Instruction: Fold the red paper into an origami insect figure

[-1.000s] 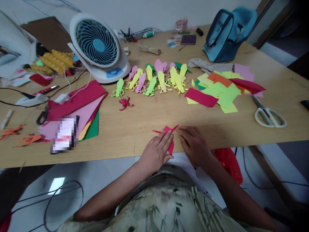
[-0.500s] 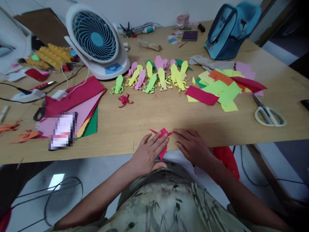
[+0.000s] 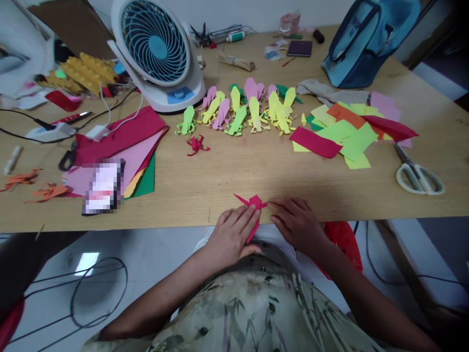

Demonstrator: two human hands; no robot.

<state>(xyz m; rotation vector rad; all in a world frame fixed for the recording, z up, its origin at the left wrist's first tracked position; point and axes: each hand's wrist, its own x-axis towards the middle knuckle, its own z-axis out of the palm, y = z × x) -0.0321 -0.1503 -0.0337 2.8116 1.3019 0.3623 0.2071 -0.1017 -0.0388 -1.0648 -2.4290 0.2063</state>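
Observation:
At the table's front edge lies a red origami piece (image 3: pixel 255 200), with thin points sticking out left and right and a longer part hanging down over the edge. My left hand (image 3: pixel 232 232) lies flat across it, fingers stretched, thumb apart below. My right hand (image 3: pixel 296 220) is on its right side, fingers bent and pressed together, with the fingertips at the thin right point. Farther in sits a small finished red paper frog-like figure (image 3: pixel 197 145). Behind it stand several yellow, green and pink folded paper figures (image 3: pixel 256 117).
To the right are loose coloured paper pieces (image 3: pixel 340 134) and white-handled scissors (image 3: pixel 419 177). On the left, a phone (image 3: pixel 103 187) rests on coloured sheets (image 3: pixel 146 124), near orange folded figures (image 3: pixel 49 192). A fan (image 3: pixel 157 54) and a blue bag (image 3: pixel 361 46) stand farther back.
My left hand has slid down slightly on the red origami piece, uncovering more of its top. The whole view has shifted a little; my right hand keeps its place at the right point.

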